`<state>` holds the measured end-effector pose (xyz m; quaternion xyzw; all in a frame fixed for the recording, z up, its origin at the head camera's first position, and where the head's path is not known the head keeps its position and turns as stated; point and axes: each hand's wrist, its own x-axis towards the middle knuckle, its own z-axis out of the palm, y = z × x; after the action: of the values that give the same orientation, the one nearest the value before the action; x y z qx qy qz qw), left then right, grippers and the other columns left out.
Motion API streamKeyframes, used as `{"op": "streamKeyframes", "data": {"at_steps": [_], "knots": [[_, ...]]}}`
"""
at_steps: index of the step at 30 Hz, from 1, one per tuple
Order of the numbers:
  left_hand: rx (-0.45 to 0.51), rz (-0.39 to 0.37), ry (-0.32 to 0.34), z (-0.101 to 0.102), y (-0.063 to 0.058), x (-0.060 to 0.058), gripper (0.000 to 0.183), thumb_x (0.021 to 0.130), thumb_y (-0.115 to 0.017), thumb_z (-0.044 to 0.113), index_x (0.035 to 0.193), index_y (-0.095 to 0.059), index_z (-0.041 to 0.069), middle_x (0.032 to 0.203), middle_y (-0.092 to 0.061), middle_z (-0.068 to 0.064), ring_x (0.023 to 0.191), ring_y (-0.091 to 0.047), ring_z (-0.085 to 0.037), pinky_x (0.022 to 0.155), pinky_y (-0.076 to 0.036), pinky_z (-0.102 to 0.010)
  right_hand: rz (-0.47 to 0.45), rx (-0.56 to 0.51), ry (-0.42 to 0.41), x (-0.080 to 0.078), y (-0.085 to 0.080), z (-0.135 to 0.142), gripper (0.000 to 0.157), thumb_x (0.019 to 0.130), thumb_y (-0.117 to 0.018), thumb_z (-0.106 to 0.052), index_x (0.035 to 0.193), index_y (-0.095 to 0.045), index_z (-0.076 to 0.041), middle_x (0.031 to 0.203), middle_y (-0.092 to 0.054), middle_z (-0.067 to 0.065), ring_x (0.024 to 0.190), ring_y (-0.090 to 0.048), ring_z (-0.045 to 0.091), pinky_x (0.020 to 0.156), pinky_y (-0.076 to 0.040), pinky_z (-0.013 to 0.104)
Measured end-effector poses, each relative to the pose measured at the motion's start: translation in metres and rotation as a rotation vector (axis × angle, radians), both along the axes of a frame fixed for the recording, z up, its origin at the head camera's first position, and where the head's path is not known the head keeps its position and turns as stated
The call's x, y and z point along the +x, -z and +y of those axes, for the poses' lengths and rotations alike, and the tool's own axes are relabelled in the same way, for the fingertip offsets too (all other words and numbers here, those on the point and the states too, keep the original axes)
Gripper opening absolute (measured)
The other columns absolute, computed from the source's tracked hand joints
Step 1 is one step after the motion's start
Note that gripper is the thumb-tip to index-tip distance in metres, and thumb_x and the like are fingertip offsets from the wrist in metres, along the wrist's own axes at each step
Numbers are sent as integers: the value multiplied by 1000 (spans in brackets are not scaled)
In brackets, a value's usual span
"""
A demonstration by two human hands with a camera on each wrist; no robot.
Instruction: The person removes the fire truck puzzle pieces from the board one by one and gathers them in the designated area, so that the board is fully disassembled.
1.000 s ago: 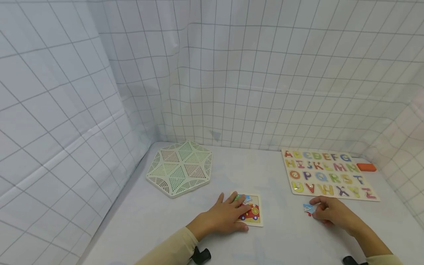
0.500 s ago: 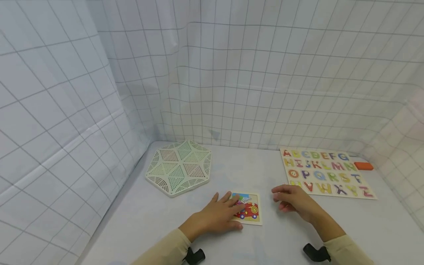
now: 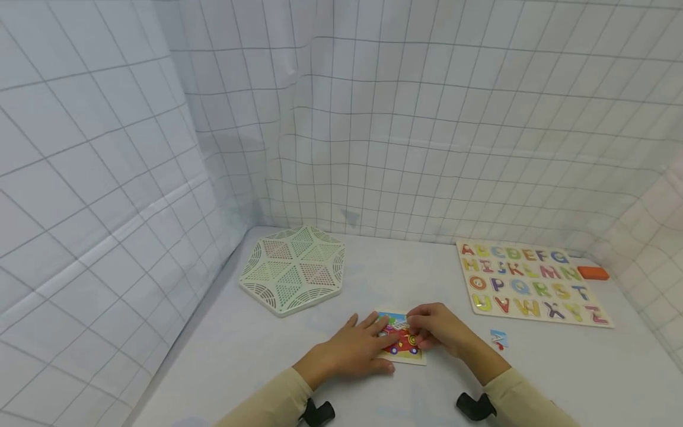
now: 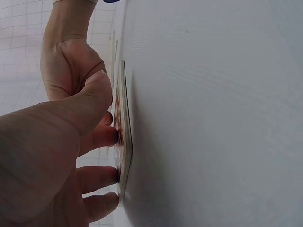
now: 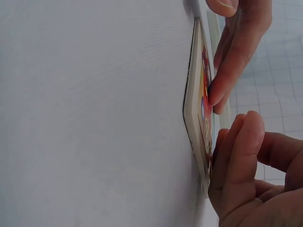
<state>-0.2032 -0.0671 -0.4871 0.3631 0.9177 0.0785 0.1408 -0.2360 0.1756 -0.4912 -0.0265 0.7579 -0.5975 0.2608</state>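
In the head view my left hand lies with spread fingers on a small square picture puzzle showing a red vehicle with blue wheels. Its fingertips press the picture in the left wrist view. My right hand is at the puzzle's upper right corner, its bent fingers close together against the board's face. Whether anything sits between them is hidden. A loose blue puzzle piece with white and red marks lies on the table to the right of that hand.
Behind the loose piece lies an alphabet board with coloured letters, an orange block beside it. A pale hexagonal perforated board sits at the back left. Grid-patterned cloth encloses the table.
My right hand has moved left from beside the loose piece to the puzzle's upper right corner. The loose piece has stayed in place, and my left hand has kept to the puzzle.
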Motion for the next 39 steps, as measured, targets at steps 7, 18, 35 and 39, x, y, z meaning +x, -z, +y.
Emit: {"op": "streamKeyframes", "data": {"at_steps": [7,18,35,39], "knots": [[-10,6,2,1,0,-1,66,97,-52,65,156,-42,37,167,-30,-5,155,-23,-32,117,-26,-66,-2,27,19,-2,0,-7,29,99,-63,-14,118,-57,7,82,-62,7,57,-60,10,52,-53,21],[-13,10,3,2,1,-1,65,97,-53,64,155,-43,38,167,-30,-5,155,-24,-32,115,-28,-67,50,34,56,-8,3,-14,18,93,-67,-1,106,-56,5,77,-60,7,54,-58,11,51,-54,23],[-3,7,8,0,-1,-1,66,96,-54,64,156,-42,38,166,-31,-4,155,-25,-31,115,-28,-68,176,240,64,-10,1,-12,13,86,-73,-2,96,-65,-1,76,-63,8,59,-60,16,54,-54,28],[-8,10,3,0,-2,1,66,96,-54,64,156,-42,39,166,-32,-3,155,-25,-30,115,-28,-67,195,244,84,-6,-5,2,12,88,-70,-3,98,-66,-1,75,-62,8,59,-59,17,55,-54,28]]}}
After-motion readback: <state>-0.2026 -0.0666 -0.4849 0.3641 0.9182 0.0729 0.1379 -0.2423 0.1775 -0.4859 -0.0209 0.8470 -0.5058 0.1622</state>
